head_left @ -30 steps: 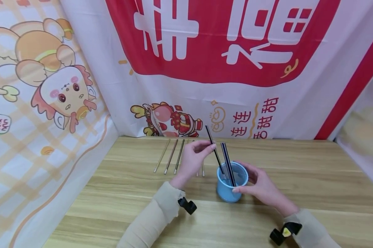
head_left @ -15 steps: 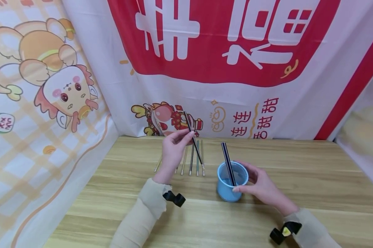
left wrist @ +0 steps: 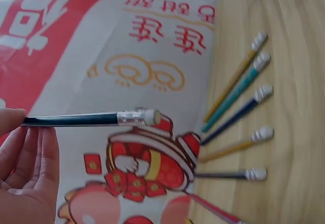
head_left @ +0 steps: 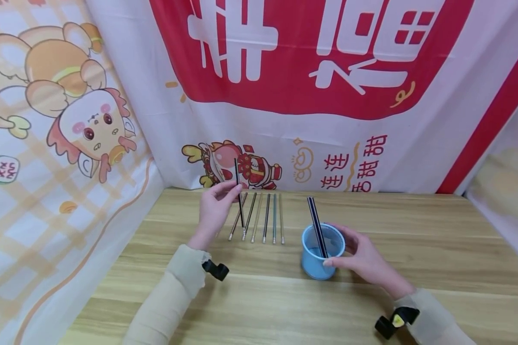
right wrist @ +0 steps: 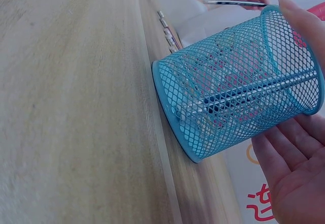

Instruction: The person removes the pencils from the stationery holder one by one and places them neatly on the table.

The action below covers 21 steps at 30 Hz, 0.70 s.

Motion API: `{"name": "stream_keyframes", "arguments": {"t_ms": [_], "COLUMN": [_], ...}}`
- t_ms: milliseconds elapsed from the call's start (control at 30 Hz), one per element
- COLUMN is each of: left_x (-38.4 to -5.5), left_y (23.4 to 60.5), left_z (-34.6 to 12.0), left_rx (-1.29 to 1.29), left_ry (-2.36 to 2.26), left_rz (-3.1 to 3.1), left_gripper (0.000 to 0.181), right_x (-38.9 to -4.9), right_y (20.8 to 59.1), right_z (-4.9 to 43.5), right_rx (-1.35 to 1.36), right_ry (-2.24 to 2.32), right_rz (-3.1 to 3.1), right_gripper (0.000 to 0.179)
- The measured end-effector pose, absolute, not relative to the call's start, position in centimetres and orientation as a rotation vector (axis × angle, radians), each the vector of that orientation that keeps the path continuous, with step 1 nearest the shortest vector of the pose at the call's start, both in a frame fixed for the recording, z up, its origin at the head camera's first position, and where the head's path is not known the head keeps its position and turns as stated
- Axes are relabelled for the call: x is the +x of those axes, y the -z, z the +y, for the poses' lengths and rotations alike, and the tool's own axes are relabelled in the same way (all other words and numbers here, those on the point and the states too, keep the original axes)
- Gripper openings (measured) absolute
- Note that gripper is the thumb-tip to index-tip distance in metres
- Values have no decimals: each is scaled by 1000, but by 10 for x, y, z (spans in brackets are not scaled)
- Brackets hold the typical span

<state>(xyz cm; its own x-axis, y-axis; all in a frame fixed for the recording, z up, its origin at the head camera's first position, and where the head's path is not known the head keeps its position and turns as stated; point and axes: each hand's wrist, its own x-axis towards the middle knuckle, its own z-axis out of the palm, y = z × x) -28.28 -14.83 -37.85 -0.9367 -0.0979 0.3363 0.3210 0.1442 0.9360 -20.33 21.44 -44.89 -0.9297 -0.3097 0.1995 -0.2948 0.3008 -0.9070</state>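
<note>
My left hand [head_left: 216, 208] pinches a dark pencil [head_left: 240, 206] between thumb and fingers, its eraser end down, over the left part of a row of pencils on the table. In the left wrist view, this pencil [left wrist: 76, 119] shows a metal band and a pale eraser. My right hand [head_left: 364, 261] grips the rim of a light blue mesh pencil cup [head_left: 316, 268], which stands on the table. Dark pencils [head_left: 314, 213] lean inside the cup, their eraser ends at the bottom. The right wrist view shows them through the mesh [right wrist: 223, 71].
The row holds several pencils in different colours, among them a teal pencil [head_left: 275, 215], eraser ends toward me. A printed cloth [head_left: 341, 129] hangs behind the wooden table [head_left: 276, 306]. Another patterned cloth [head_left: 125, 225] borders the left side.
My left hand has moved left from the cup to above the pencil row, lifting the dark pencil out of the cup with it. My right hand has stayed on the cup.
</note>
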Motion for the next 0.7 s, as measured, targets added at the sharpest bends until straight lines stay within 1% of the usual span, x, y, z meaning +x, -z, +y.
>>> {"name": "stream_keyframes", "arguments": {"t_ms": [367,567,700], "left_x": [-303,-306,-310], "left_y": [399,404,407], "left_z": [-182,-195,-203], "left_rx": [-8,-8,2], "left_ry": [1779,1707,1696], "left_rz": [-2222,-2266,-2257], "left_gripper": [31,34,33], "right_x": [-203,-203,-203], "right_y": [446,446,446], "right_z": [213,214,214], "right_rx": [-578,-589,-591], "right_ry": [1748,1754,1750], "right_rz": [2516,2506,2513], "right_gripper": [80,79,79]}}
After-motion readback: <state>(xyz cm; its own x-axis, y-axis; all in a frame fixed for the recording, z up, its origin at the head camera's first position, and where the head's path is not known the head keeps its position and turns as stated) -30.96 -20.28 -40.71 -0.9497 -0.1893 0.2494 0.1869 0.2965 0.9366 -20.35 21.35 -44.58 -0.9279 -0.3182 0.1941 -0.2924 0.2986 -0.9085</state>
